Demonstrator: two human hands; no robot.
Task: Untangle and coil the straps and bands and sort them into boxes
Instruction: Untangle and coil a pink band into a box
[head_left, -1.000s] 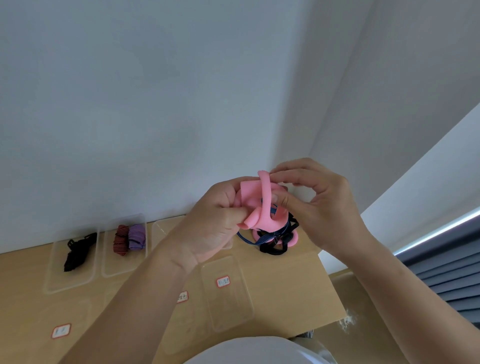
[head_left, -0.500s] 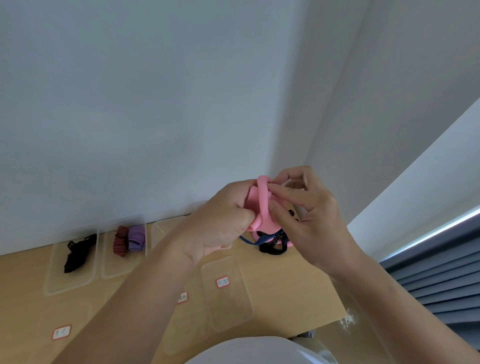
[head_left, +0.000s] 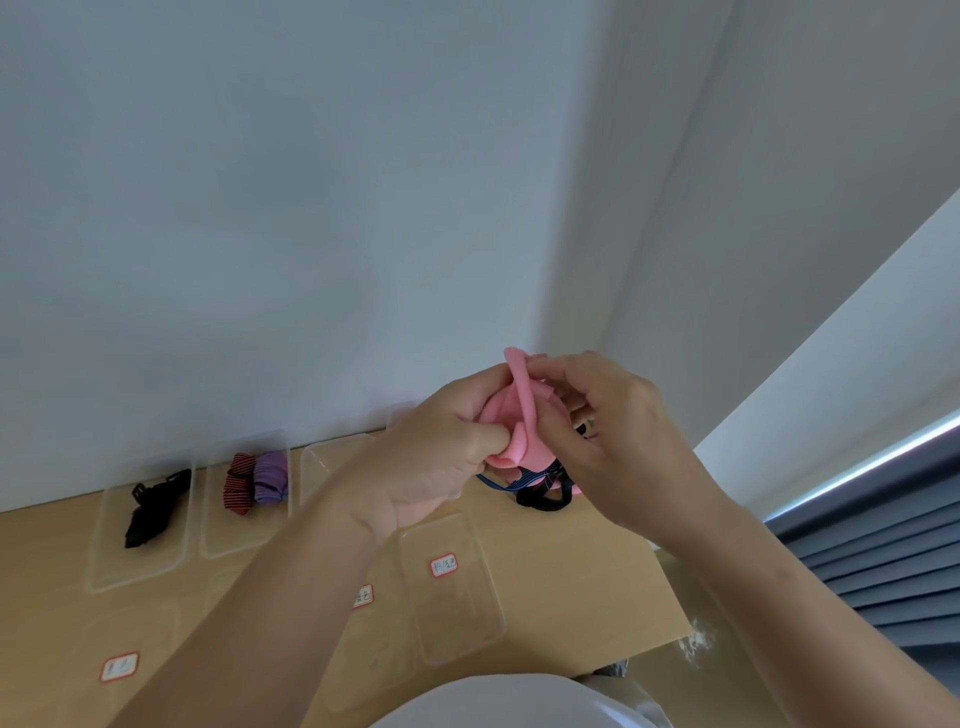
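While our left hand (head_left: 431, 457) curls round the pink band (head_left: 511, 415) and our right hand (head_left: 613, 441) pinches its upper loop, we hold it above the table (head_left: 571, 561); tangled straps (head_left: 540, 493) and clear boxes (head_left: 457, 613) lie on that table.

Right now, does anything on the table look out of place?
Yes: a tangle of blue-striped and black straps lies loose on the table, outside every box, beyond the left hand and right hand gripping the pink band.
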